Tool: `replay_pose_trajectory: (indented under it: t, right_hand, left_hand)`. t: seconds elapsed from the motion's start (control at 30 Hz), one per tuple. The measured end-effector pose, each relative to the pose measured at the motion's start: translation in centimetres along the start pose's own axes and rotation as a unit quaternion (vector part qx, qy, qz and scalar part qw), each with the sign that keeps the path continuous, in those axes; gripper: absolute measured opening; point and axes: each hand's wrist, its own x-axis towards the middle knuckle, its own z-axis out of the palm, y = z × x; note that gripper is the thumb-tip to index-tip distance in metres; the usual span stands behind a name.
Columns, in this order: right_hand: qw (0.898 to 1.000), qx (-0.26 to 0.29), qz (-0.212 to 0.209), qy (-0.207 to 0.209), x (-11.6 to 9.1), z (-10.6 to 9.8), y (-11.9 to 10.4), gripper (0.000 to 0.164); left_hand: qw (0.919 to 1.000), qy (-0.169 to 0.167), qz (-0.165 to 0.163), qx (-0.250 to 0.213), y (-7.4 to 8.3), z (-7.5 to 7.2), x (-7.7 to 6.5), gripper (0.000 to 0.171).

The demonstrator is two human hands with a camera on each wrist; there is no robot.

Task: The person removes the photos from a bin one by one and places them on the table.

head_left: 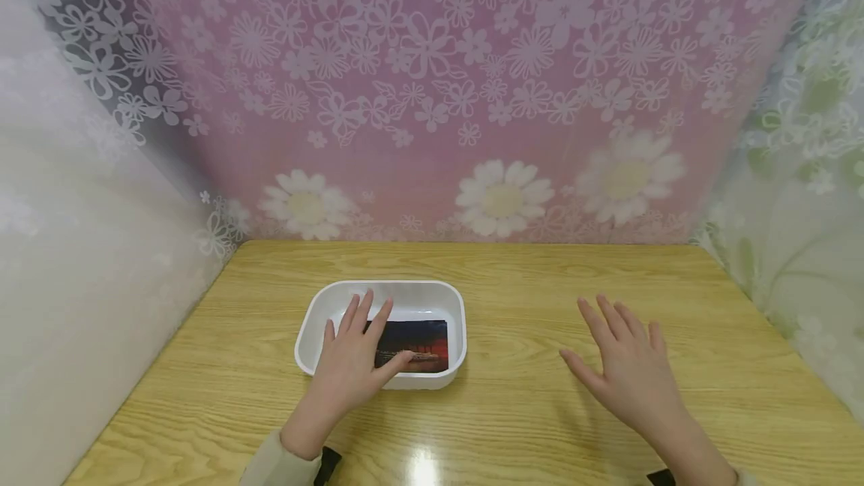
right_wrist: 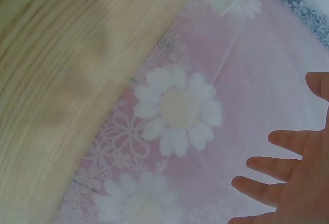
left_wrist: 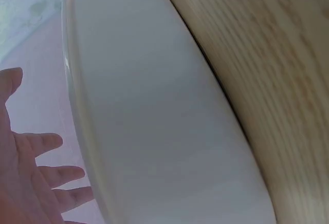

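Note:
A white rectangular tray [head_left: 310, 321] with rounded corners stands on the wooden table, left of centre. Inside it lies a flat dark picture [head_left: 421, 336] with red and orange tones, perhaps a card or printed sheet, partly covered by my left hand. That left hand [head_left: 351, 362] is spread above the tray's near left side, holding nothing. In the left wrist view its fingers [left_wrist: 61, 175] extend past the rim of the tray's tall outer wall [left_wrist: 154, 100]. Over the table to the right, my right hand [head_left: 634, 370] hovers with spread fingers and nothing in them.
The wood-grain table [head_left: 526, 411] reaches back to a pink flowered curtain [head_left: 405, 193]. Pale patterned sheets hang at the left side [head_left: 81, 208] and the right side [head_left: 796, 246]. Dark bands [head_left: 328, 465] sit at both wrists.

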Motion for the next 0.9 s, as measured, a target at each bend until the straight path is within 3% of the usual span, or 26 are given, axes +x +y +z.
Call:
replay_pose_trajectory:
  t: [0.13, 0.33, 0.53, 0.73, 0.9]
  right_hand:
    - [1.0, -0.009, -0.017, 0.018, 0.1, 0.3, -0.3, 0.061]
    - [1.0, 0.002, -0.014, -0.011, 0.2, 0.5, -0.8, 0.048]
    - [1.0, 0.002, -0.025, -0.019, 0.6, 0.7, -1.4, 0.047]
    - [0.998, 0.008, -0.06, 0.004, 1.5, 1.6, -2.2, 0.047]
    - [0.997, 0.013, -0.072, -0.002, 2.1, 2.4, -3.1, 0.047]
  left_hand:
    - [0.9999, 0.013, 0.01, -0.001, 0.0, -0.1, -0.2, 0.068]
    - [0.9992, 0.018, 0.029, 0.021, -0.2, 0.0, -0.5, 0.054]
    - [0.9988, 0.008, 0.039, 0.029, -1.2, -0.1, -0.3, 0.058]
    - [0.999, -0.009, 0.033, 0.029, -4.1, -0.3, 0.6, 0.075]
    - [0.9987, -0.038, 0.019, 0.03, -7.2, 0.0, 1.0, 0.087]
